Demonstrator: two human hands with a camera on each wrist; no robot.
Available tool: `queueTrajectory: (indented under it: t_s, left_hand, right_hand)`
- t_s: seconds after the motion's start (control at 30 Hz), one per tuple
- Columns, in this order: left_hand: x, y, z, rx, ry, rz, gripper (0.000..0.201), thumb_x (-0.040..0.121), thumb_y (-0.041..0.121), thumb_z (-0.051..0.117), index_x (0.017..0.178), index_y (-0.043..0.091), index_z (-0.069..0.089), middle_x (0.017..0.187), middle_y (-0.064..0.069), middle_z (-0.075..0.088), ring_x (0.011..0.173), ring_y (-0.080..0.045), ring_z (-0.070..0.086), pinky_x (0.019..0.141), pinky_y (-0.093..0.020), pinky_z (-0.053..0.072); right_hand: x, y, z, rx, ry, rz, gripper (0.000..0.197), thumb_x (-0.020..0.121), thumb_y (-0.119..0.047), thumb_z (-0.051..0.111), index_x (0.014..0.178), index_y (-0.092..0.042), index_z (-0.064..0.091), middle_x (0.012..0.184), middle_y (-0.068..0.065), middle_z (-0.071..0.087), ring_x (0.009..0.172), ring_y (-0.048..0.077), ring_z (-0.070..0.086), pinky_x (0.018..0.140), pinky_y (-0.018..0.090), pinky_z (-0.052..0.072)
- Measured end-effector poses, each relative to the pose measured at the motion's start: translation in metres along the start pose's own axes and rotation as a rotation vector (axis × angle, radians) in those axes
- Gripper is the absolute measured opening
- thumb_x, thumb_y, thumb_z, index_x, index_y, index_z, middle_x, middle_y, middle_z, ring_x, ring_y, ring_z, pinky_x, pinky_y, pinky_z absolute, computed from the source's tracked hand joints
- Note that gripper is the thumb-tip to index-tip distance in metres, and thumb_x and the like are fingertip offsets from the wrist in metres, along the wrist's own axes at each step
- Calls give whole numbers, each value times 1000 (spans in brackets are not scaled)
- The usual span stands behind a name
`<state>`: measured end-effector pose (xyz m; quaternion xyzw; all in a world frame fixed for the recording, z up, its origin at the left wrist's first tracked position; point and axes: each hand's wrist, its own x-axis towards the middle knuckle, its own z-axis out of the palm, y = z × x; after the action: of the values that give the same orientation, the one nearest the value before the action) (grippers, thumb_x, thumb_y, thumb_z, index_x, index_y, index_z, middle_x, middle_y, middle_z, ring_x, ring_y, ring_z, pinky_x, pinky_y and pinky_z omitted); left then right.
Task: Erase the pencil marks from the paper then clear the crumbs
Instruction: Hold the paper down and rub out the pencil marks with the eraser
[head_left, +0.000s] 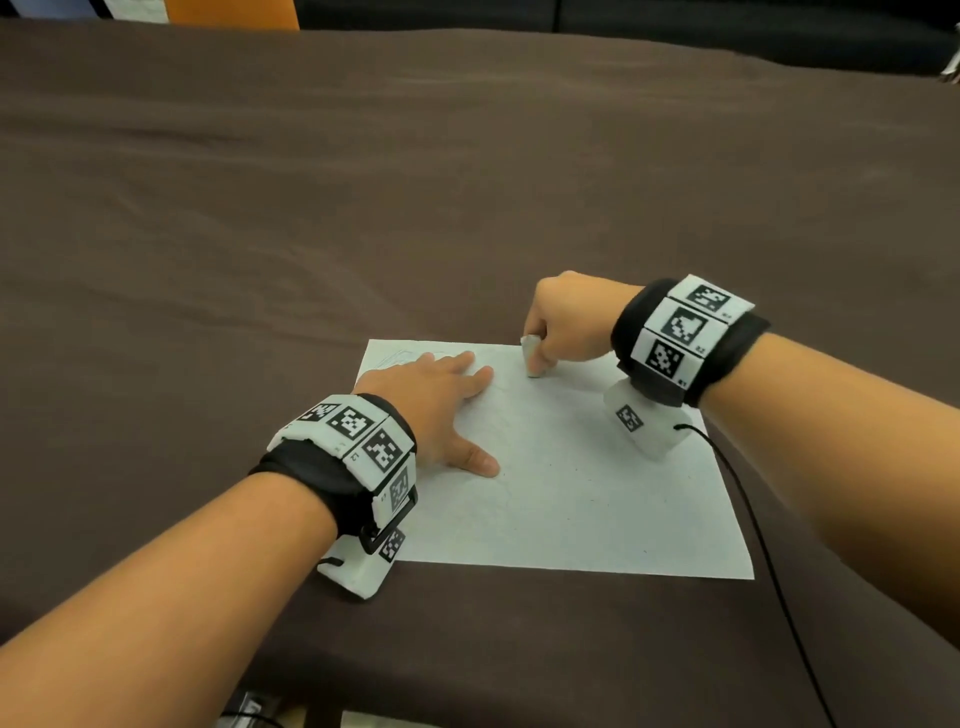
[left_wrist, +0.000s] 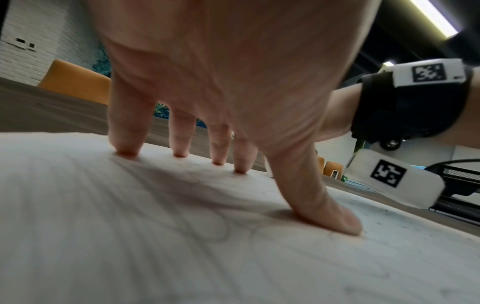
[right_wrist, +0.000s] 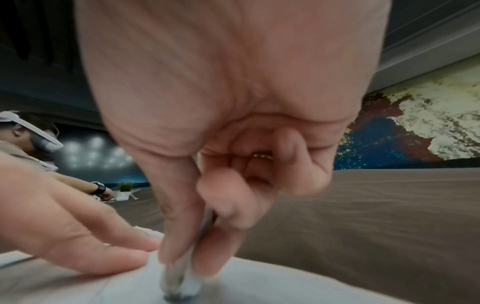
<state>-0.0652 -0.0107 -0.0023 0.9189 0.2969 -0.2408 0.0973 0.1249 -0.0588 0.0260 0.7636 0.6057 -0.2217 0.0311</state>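
A white sheet of paper (head_left: 571, 493) with faint pencil lines lies on the brown tablecloth (head_left: 363, 182). My left hand (head_left: 441, 410) lies flat on the sheet's left part, fingers spread and straight; its fingertips (left_wrist: 179, 153) and thumb press the paper (left_wrist: 130, 246). My right hand (head_left: 561, 322) pinches a white eraser (head_left: 532, 356) near the sheet's far edge, its lower end touching the paper. In the right wrist view the eraser (right_wrist: 182, 267) stands upright between thumb and fingers, its tip dark with graphite. Tiny dark crumbs speckle the sheet's right half.
A black cable (head_left: 753, 519) runs from the right wrist unit across the sheet's right edge toward me. An orange chair back (head_left: 234, 13) stands beyond the table's far edge. Another person (right_wrist: 31, 139) sits far off to the left in the right wrist view.
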Motion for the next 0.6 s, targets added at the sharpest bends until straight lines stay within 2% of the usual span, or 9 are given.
queueTrajectory:
  t_s: [0.1,0.17,0.3,0.4,0.47,0.6]
  left_hand:
    - [1,-1,1,-3,-2,4,109,72,81,59,155,42,0,163,20,-7,152,-14,1,115,-48,26]
    - [3,-2,2,-3,1,8,109,72,81,59,155,42,1,163,19,-7,152,-15,1,116,-47,24]
    - [4,-2,2,1,8,18,109,72,80,59,155,41,1,163,18,-6,152,-16,2,117,-46,24]
    - [2,-1,1,3,16,21,108,73,80,59,155,41,2,164,17,-6,152,-16,3,116,-45,24]
    - [2,-1,1,8,16,26,107,73,80,58,155,41,2,164,17,-5,152,-16,4,115,-45,26]
    - [1,-3,-1,17,-1,21,108,72,82,57,155,42,-1,163,19,-7,152,-14,3,115,-48,27]
  right_hand:
    - [-4,0,5,-6,-9,-41,14,88,-18,69,84,-22,83,83,-10,74,83,18,66,74,33,57]
    - [-12,-1,9,-22,-73,-75,12,88,-20,72,84,-24,82,79,-13,73,80,14,65,74,32,57]
    - [-18,-4,12,-52,-155,-93,6,84,-28,77,81,-25,81,78,-10,72,77,15,63,74,35,56]
    - [-2,-3,5,-14,-66,-55,5,85,-25,78,85,-23,82,75,-14,68,78,15,63,72,31,54]
    - [11,-3,0,18,10,-31,8,88,-23,74,85,-20,82,70,-20,62,76,14,60,67,27,49]
    - [22,-8,-4,28,49,-16,17,91,-20,67,82,-13,79,66,-12,61,65,18,56,55,25,43]
